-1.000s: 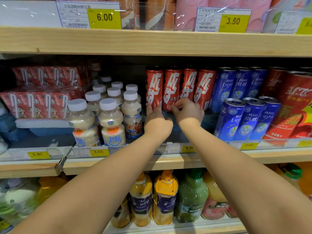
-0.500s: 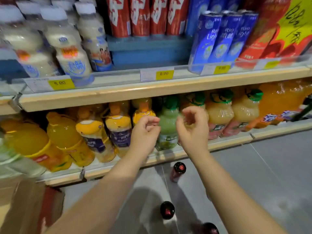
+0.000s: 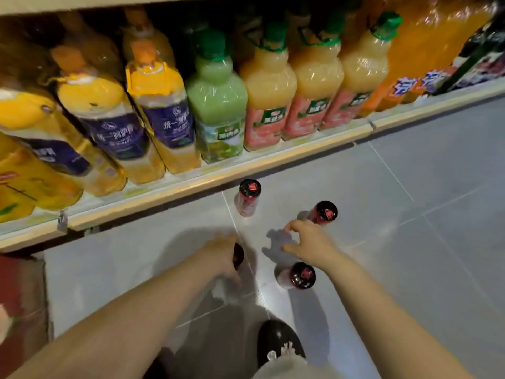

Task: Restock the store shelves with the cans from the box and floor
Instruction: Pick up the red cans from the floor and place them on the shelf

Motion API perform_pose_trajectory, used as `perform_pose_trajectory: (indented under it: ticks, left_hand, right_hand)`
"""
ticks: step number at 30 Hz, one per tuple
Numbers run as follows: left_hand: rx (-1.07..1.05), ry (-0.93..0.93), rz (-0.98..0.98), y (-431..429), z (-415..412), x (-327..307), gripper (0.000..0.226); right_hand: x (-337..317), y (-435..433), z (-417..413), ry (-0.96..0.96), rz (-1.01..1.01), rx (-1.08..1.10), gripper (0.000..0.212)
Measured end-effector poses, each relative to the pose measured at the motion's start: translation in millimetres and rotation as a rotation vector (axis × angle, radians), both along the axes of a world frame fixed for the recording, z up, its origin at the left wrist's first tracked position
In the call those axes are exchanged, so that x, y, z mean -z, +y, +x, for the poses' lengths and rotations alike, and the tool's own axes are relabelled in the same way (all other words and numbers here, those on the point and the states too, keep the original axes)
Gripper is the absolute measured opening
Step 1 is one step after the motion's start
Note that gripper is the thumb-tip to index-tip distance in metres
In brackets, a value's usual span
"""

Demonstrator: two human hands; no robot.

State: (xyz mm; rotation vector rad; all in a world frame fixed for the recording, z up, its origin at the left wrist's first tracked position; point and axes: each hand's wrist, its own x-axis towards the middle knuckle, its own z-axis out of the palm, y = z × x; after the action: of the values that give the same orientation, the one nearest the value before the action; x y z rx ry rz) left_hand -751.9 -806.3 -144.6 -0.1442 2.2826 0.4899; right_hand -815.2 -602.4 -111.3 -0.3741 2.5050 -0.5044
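While left hand (image 3: 218, 255) covers can (image 3: 238, 255) | right hand (image 3: 307, 248) spread | bottles (image 3: 218, 105) behind | shoe (image 3: 276, 343) near

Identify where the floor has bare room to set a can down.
Free: floor right of the cans, below the shelf edge; also between the box and left hand. Crowded: among the four cans; the shelf, packed with bottles.

place: retail shop, drinks aisle
shelf (image 3: 218, 177): low wooden-edged rack, clear front rail
stock: juice bottles (image 3: 267, 86) packed in rows, labels facing out
floor (image 3: 410, 214): grey tiles, loose cans (image 3: 247, 198) standing beside shelf
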Motion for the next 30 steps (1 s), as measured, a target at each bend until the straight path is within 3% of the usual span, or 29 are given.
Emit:
perform_pose_trajectory:
  ticks: [2,7,10,14,20,24,28,30]
  left_hand:
    - [0.013,0.04,-0.063,1.5,12.4,11.4,0.11]
    - [0.024,0.252,-0.037,-5.3,10.3,28.0,0.07]
    - [-0.126,0.318,0.075,-16.5,6.1,26.6,0.049]
    - [-0.271,0.37,0.085,-29.6,-2.9,14.6,0.05]
    - [-0.488,0.505,0.175,-46.2,-26.5,-29.9,0.046]
    - [-0.55,0.677,0.347,-68.8,-38.5,-73.9,0.033]
    - [-0.611,0.816,0.354,-93.1,-44.8,-127.9,0.057]
    - [-0.631,0.885,0.412,-104.1,-43.9,-159.9,0.051]
  right_hand:
    - [8.4,10.0,9.0,-0.119,0.096,-0.035,0.066]
    - [25.2,25.2,21.1,-0.338,0.261,-0.06,0.091]
    - [30.0,25.0,22.7,-0.393,0.399,-0.136,0.089]
    - [28.6,20.2,16.0,-0.347,0.373,-0.197,0.063]
    - [-9.7,-2.0,-21.8,-0.257,0.209,-0.178,0.063]
    - [-60.9,-27.9,-48.2,-0.267,-0.078,-0.006,0.053]
    - [-124.6,-56.8,-67.7,-0.17,-0.3,0.047,0.051]
    - [-155.7,-71.4,-73.4,-0.115,-0.421,0.062,0.054]
